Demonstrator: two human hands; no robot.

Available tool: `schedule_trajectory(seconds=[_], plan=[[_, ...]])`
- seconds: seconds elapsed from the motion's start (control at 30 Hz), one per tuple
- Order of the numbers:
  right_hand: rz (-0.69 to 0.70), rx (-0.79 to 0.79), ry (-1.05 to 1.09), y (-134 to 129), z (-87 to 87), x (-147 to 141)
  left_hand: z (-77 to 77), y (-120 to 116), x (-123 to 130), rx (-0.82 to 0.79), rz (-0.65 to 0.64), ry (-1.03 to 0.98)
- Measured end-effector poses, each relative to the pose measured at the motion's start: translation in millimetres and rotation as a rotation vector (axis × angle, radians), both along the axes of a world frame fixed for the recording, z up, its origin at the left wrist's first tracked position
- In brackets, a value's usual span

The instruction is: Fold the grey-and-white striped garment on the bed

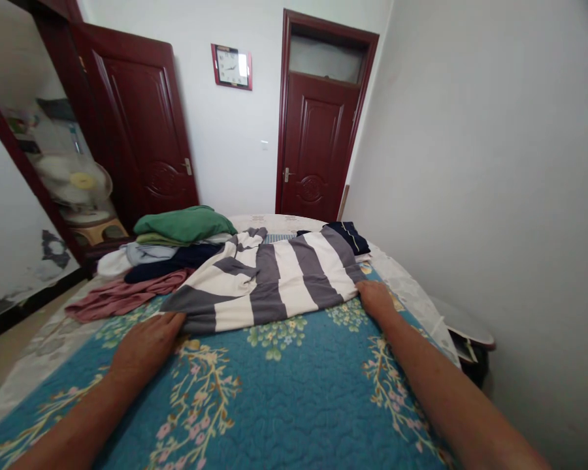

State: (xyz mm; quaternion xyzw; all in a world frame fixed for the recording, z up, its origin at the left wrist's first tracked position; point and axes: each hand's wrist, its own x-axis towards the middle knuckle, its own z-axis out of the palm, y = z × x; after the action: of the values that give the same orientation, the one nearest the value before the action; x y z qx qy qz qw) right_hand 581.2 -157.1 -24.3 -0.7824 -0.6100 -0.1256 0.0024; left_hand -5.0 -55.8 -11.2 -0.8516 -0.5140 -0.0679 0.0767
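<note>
Striped garment (279, 277), grey and cream, lay crosswise on the blue floral quilted cloth (294, 391) that covered the table (416, 287), its near edge running between your hands. You had one at each end.

Left hand (149, 339): palm down at the near left corner, fingers over the grey edge. Tips and thumb weren't clear, so I couldn't tell whether you had pinched the fabric or were only pressing it. Right hand (376, 301): fingers curled together and, by the look of it, clamped on the near right corner.

What mattered for this step, as I judged it: equal pull at both ends. The near edge sloped up toward your right hand but looked fairly taut, so a light outward pull was enough; more would likely have skewed the stripes.

The right half was in decent shape, bands mostly clean. Your problem area was the left half: creases and a doubled-over patch around the middle left, plus a bunched bit at the far left. That called for freeing the layers first, then sweeping outward with a flat palm. Pressing straight down would probably have set the creases.

Clearance was tight. The clothes pile with the green garment (186, 224) on top sat just beyond your left side, and a navy folded garment (351, 238) sat right by the far right end. Short, low strokes there were the safer bet.
</note>
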Motion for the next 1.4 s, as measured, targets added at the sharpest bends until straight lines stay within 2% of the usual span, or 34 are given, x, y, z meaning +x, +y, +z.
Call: schedule_trajectory(seconds=[0.13, 0.23, 0.37, 0.57, 0.67, 0.77, 0.87, 0.93, 1.0, 1.07, 1.2, 1.3, 1.4], plan=[[-0.049, -0.006, -0.040, -4, 0.3, -1, 3.2, -1, -6, -0.023, 0.031, 0.029], [-0.092, -0.010, -0.028, -18, 1.5, -4, 4.8, -6, -16, -0.047, 0.034, 0.034], [-0.105, -0.028, 0.002, -53, 1.0, -10, 1.5, -23, -34, -0.064, 0.015, -0.006], [-0.061, -0.066, -0.020, -111, -3.3, -24, -9.5, -63, -58, -0.091, 0.010, 0.002], [-0.073, -0.085, -0.006, -126, -2.9, -29, -1.6, -77, -63, -0.133, 0.017, 0.013], [-0.052, -0.135, 0.027, -130, 4.9, -28, 21.0, -80, -61, -0.248, 0.054, 0.069], [-0.055, -0.225, 0.086, -119, 20.1, -25, 49.4, -65, -47, -0.329, 0.038, 0.082], [-0.054, -0.227, 0.106, -101, 30.0, -27, 62.8, -46, -28, -0.250, 0.006, 0.016], [-0.015, -0.134, 0.107, -77, 35.0, -36, 66.9, -21, -4, -0.113, 0.036, -0.081], [0.036, -0.004, 0.127, -51, 32.8, -51, 61.5, 5, 22, -0.037, 0.137, -0.171], [0.118, 0.161, 0.206, -12, 8.3, -78, 35.0, 48, 57, -0.102, 0.264, -0.303], [0.150, 0.213, 0.216, -1, -15.3, -87, 17.5, 66, 66, -0.137, 0.290, -0.335], [0.181, 0.225, 0.213, 1, -29.8, -84, 8.7, 76, 62, -0.131, 0.307, -0.395]])
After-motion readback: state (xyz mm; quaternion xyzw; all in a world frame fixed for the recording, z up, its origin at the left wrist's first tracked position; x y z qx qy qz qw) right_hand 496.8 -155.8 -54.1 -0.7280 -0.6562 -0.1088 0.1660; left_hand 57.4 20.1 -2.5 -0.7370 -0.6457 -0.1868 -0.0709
